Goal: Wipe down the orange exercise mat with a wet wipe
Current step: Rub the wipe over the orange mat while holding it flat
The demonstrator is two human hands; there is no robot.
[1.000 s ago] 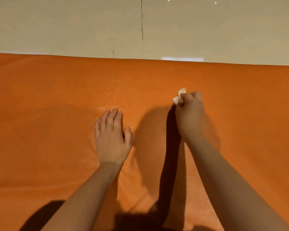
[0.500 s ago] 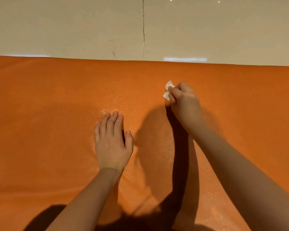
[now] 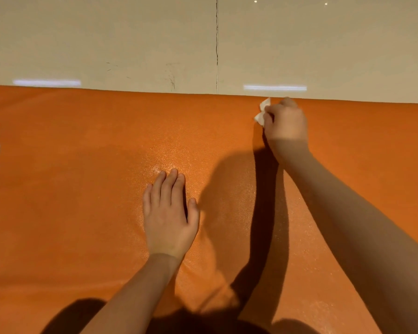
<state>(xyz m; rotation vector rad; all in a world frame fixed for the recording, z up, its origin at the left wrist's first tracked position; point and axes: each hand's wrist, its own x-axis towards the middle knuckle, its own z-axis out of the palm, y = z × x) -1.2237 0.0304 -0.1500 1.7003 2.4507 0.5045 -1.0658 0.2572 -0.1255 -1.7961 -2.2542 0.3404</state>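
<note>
Pebbly, glossy orange exercise mat: the right hand pinches a crumpled white wet wipe right at its far edge, by the beige tile floor. The left hand rests flat with straight fingers mid-mat.

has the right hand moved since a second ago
Yes. The right hand, gripping the wet wipe, has slid away from the person, nearly to the far edge of the orange mat.
</note>
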